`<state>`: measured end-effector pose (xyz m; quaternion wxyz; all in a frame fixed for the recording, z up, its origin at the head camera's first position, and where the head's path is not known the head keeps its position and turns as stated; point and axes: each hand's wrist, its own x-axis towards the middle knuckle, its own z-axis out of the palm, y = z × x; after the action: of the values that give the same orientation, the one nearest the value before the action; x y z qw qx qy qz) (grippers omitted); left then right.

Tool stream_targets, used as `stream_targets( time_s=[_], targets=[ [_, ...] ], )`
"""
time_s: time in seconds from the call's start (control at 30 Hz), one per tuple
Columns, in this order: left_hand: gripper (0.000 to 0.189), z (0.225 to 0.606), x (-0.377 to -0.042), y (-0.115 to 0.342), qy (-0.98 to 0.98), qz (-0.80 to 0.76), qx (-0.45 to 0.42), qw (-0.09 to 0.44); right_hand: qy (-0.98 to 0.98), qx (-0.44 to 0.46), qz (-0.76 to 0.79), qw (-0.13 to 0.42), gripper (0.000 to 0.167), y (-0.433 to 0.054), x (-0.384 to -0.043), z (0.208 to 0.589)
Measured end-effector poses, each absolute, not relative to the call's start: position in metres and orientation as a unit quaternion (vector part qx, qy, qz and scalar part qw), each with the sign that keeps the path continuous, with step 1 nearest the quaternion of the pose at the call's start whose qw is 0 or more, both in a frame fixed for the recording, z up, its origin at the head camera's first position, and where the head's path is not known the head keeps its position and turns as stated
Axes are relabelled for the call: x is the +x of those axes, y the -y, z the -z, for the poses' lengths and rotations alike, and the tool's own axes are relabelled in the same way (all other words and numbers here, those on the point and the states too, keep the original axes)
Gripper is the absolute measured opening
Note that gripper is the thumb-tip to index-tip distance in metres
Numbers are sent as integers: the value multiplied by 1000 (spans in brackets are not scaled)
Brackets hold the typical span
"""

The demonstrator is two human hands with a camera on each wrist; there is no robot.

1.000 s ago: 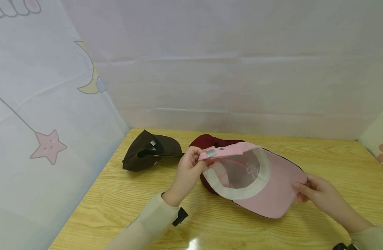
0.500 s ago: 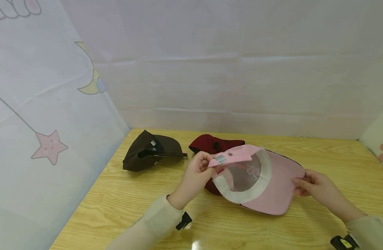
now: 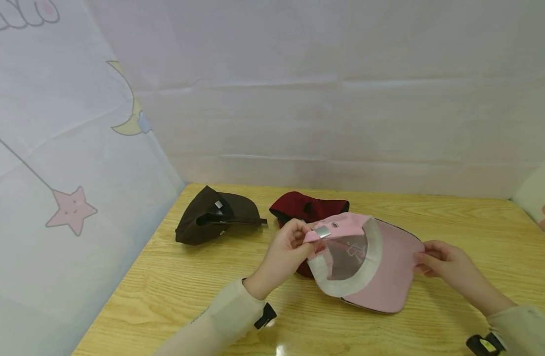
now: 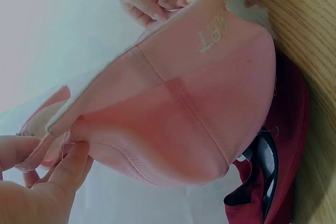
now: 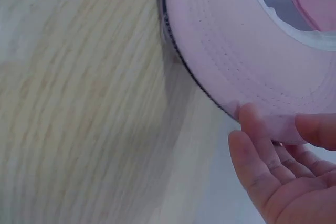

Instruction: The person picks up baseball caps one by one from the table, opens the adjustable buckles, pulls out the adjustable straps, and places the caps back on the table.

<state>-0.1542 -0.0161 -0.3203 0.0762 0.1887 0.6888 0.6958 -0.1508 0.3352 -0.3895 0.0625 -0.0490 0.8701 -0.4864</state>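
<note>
A pink baseball cap [image 3: 390,267] is held up between both hands, its underside and white sweatband turned toward the head camera. My left hand [image 3: 284,254] pinches the back strap beside a silver buckle [image 3: 322,232]. At the other end, my right hand [image 3: 445,264] grips the brim's edge between thumb and fingers. The left wrist view shows the pink crown [image 4: 178,114] from outside, with light embroidered letters. Behind the pink cap lies a dark red cap [image 3: 294,205], partly hidden by it. In the right wrist view the brim [image 5: 226,51] has a dark edge.
A dark brown cap [image 3: 201,217] lies on its side at the table's back left. The wooden table [image 3: 174,306] meets a pale printed cloth wall [image 3: 343,123] at the back, with another cloth panel [image 3: 54,148] on the left.
The left hand has moved right and slightly down with the strap, and the right hand slightly left. The pink cap has tilted, uncovering more of the dark red cap.
</note>
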Motion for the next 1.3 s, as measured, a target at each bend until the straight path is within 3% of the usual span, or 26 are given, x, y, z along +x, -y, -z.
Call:
stream_targets(
  time_s=[0.17,0.27,0.4,0.53,0.63,0.7,1.1,1.3],
  targets=[
    [10,320,-155,16,-692,-694,186,75,-896,-37,440,35,38,-326,-152,381],
    [11,320,-155,15,-693,-693,183,76,-918,-40,395,-14,38,-315,-150,372],
    [12,320,-155,16,-697,-690,178,77,-921,-83,361,-120,34,-293,-147,357],
    [12,321,-155,15,-696,-691,176,80,-886,-208,323,-262,35,-265,-146,346],
    [13,321,-154,15,-694,-693,177,81,-838,-305,274,-359,47,-246,-149,340],
    [13,321,-154,14,-693,-694,177,81,-812,-347,257,-392,58,-235,-151,336],
    [14,322,-153,11,-687,-698,182,87,-808,-376,238,-387,53,-214,-149,322],
    [14,321,-153,10,-681,-703,182,90,-800,-372,227,-412,53,-210,-153,327]
  ],
)
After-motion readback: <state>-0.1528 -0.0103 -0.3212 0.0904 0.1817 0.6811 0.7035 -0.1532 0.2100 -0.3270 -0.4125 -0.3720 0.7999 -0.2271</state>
